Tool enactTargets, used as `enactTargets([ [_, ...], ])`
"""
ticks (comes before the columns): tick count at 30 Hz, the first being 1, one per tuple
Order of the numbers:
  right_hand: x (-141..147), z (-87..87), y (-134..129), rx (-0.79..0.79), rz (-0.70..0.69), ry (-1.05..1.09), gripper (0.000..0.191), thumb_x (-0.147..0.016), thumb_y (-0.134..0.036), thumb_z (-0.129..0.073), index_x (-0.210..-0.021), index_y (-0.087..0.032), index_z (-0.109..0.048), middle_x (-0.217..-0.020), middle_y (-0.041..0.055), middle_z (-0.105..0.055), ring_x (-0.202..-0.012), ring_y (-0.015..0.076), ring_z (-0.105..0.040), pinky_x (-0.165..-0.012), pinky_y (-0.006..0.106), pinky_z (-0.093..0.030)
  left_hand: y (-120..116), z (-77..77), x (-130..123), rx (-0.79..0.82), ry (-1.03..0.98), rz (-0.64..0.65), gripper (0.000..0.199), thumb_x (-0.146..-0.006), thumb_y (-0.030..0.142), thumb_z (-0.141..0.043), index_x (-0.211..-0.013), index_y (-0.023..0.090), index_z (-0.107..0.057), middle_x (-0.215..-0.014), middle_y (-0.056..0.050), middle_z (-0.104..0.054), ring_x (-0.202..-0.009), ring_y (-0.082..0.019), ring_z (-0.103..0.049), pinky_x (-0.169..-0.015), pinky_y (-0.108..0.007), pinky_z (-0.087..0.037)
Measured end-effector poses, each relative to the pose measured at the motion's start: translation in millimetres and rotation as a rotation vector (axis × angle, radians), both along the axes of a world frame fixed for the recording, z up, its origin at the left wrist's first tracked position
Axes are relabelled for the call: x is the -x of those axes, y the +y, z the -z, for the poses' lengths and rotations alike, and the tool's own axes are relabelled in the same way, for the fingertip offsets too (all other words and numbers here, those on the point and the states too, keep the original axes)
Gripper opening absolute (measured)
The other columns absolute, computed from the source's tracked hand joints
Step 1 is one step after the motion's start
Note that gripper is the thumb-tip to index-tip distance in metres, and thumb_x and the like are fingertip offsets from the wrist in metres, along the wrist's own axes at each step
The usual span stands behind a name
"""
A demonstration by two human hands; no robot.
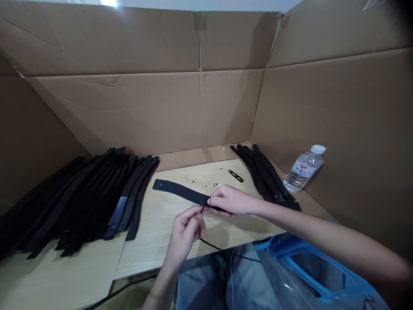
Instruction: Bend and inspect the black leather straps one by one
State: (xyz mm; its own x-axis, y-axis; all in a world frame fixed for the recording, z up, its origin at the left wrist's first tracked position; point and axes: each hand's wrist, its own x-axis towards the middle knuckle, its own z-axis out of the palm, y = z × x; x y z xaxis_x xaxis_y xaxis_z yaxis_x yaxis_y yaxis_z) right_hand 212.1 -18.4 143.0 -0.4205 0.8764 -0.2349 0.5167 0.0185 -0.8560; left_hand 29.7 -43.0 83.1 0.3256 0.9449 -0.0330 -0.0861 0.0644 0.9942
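A black strap (pixel 180 190) with a small hole near its far left end is held over the table, its middle under my right hand (pixel 227 199). My right thumb and fingers are closed round it. Just below, my left hand (pixel 189 224) pinches a thin black cord (pixel 209 244) against the strap's lower edge. The cord runs up to the strap and trails down to the right over my lap. How the cord meets the strap is hidden by my fingers.
Many black straps (pixel 80 198) are piled at left, and a smaller stack (pixel 263 172) lies at right. Black thread snips (pixel 235 175) lie behind my hands. A water bottle (pixel 303 170) leans by the cardboard wall (pixel 145 107). A blue plastic crate (pixel 309 267) stands at lower right.
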Motion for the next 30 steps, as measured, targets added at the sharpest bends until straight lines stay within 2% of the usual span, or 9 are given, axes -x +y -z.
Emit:
enactTargets([
  [5, -7.0, 2.2, 5.2, 0.074, -0.002, 0.073, 0.030, -0.085, -0.032, -0.043, -0.061, -0.018, -0.052, -0.044, -0.0057, -0.047, -0.036, 0.0076, -0.040, -0.034, 0.018, -0.034, 2.0, 1.3, 0.1, 0.008, 0.034, 0.042, 0.031, -0.083, 0.029, -0.046, -0.097, 0.008, -0.063, -0.048, 0.006, -0.043, -0.045, -0.008, -0.032, -0.044, -0.021, -0.022],
  [9, -8.4, 2.0, 6.0, 0.092, -0.008, 0.108, 0.032, -0.086, -0.032, -0.042, -0.059, -0.018, -0.050, -0.044, -0.0053, -0.046, -0.037, 0.0077, -0.039, -0.033, 0.018, -0.033, 4.0, 2.3, -1.0, -0.061, 0.046, 0.054, 0.031, -0.083, 0.028, -0.046, -0.096, 0.007, -0.065, -0.048, 0.007, -0.036, -0.046, -0.007, -0.029, -0.046, -0.022, -0.022],
  [15, -6.5, 0.7, 4.0, 0.112, -0.028, 0.106, 0.032, -0.086, -0.032, -0.041, -0.061, -0.017, -0.053, -0.045, -0.0051, -0.047, -0.037, 0.0072, -0.040, -0.034, 0.018, -0.034, 3.5, 0.1, -2.1, -0.078, 0.057, 0.055, 0.027, -0.082, 0.030, -0.048, -0.089, 0.009, -0.064, -0.050, 0.007, -0.034, -0.046, -0.008, -0.028, -0.045, -0.022, -0.021],
  [19, -3.4, -2.8, -2.5, 0.168, -0.057, 0.109, 0.029, -0.085, -0.033, -0.042, -0.063, -0.016, -0.053, -0.045, -0.0060, -0.046, -0.036, 0.0063, -0.039, -0.033, 0.017, -0.032, 5.0, 2.3, -1.1, -0.111, 0.068, 0.050, 0.022, -0.081, 0.033, -0.050, -0.074, 0.014, -0.058, -0.049, 0.007, -0.034, -0.046, -0.008, -0.028, -0.045, -0.022, -0.022],
  [24, -0.3, -9.6, -9.1, 0.197, -0.151, 0.100, 0.030, -0.083, -0.031, -0.042, -0.058, -0.017, -0.048, -0.041, -0.0071, -0.043, -0.034, 0.0055, -0.036, -0.034, 0.017, -0.031, 6.2, 6.4, 0.4, -0.163, 0.121, 0.040, 0.033, -0.080, 0.036, -0.052, -0.053, 0.019, -0.042, -0.048, 0.005, -0.033, -0.046, -0.009, -0.029, -0.045, -0.022, -0.024],
  [27, -2.8, -15.2, -7.8, 0.202, -0.251, 0.052, 0.028, -0.082, -0.029, -0.042, -0.058, -0.017, -0.048, -0.041, -0.0077, -0.042, -0.035, 0.0055, -0.036, -0.036, 0.017, -0.032, 4.5, 3.5, 3.2, -0.283, 0.208, 0.005, 0.028, -0.080, 0.032, -0.055, -0.056, 0.018, -0.052, -0.051, 0.002, -0.043, -0.053, -0.013, -0.041, -0.053, -0.023, -0.036],
  [30, -6.2, -21.7, -5.4, 0.199, -0.386, -0.021, 0.027, -0.081, -0.029, -0.043, -0.057, -0.018, -0.047, -0.043, -0.0075, -0.042, -0.037, 0.0061, -0.037, -0.037, 0.018, -0.030, 4.2, -0.6, 8.0, -0.446, 0.278, 0.092, 0.016, -0.083, 0.024, -0.053, -0.081, 0.018, -0.067, -0.071, -0.004, -0.062, -0.074, -0.019, -0.056, -0.073, -0.027, -0.045],
])
